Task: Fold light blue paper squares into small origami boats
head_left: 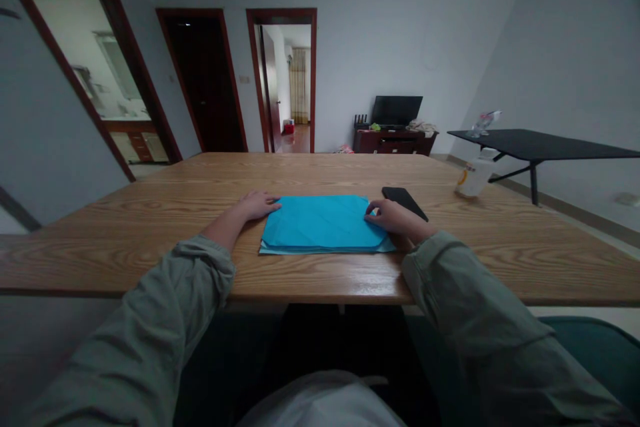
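Observation:
A folded blue cloth [323,224] lies flat in the middle of the wooden table [320,277], with a paler blue layer showing along its lower edge. My left hand [257,205] rests flat on the cloth's upper left corner. My right hand [395,217] has curled fingers, with the fingertips on the cloth's right edge. A black smartphone [404,203] lies just beyond that hand, partly hidden by it and apart from the cloth. Grey-green sleeves cover both my forearms.
A white plastic bottle [475,175] lies near the table's far right. Beyond the table stand a dark wooden cabinet [394,141] with a monitor [397,110] and a black side table [543,145]. A teal chair back [595,353] sits at lower right.

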Demonstrator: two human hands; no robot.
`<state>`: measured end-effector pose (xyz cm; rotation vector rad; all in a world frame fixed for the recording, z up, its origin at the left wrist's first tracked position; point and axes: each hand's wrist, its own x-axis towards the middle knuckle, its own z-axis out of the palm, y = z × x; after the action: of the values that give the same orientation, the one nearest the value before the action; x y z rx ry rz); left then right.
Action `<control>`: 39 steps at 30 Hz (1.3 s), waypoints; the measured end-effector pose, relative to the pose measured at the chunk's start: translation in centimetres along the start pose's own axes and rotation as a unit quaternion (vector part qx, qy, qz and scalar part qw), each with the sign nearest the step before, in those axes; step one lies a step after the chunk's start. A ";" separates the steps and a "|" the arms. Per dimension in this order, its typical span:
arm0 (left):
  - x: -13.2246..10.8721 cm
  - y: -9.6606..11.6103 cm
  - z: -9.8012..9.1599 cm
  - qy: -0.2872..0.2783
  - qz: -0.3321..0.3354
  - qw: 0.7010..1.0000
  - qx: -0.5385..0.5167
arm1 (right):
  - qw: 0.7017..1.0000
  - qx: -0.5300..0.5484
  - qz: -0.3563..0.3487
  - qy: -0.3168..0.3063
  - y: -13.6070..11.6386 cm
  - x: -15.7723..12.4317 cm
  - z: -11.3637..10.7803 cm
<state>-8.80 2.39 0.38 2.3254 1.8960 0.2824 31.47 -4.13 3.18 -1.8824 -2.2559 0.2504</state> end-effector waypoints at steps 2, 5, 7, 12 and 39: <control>-0.1 -0.2 0.0 0.006 0.003 1.000 -0.012 | 1.000 -0.001 0.002 0.002 0.0 0.0 0.0; -0.4 0.2 -0.5 0.041 0.010 0.999 -0.025 | 1.000 -0.001 0.000 0.005 0.1 0.0 0.1; -1.2 1.3 -1.5 0.080 0.053 0.995 -0.038 | 1.000 0.003 0.000 0.006 0.1 0.0 0.0; -6.0 5.0 -5.4 0.012 0.192 0.969 -0.153 | 1.000 0.010 -0.001 -0.002 -0.3 -0.2 -0.3; -12.0 4.8 -4.6 -0.063 0.229 0.968 -0.075 | 0.999 0.037 -0.003 -0.016 0.5 0.4 0.1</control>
<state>-7.57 -10.43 5.10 2.5777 1.2167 0.3003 31.86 -3.67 2.99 -1.8472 -2.2409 0.3605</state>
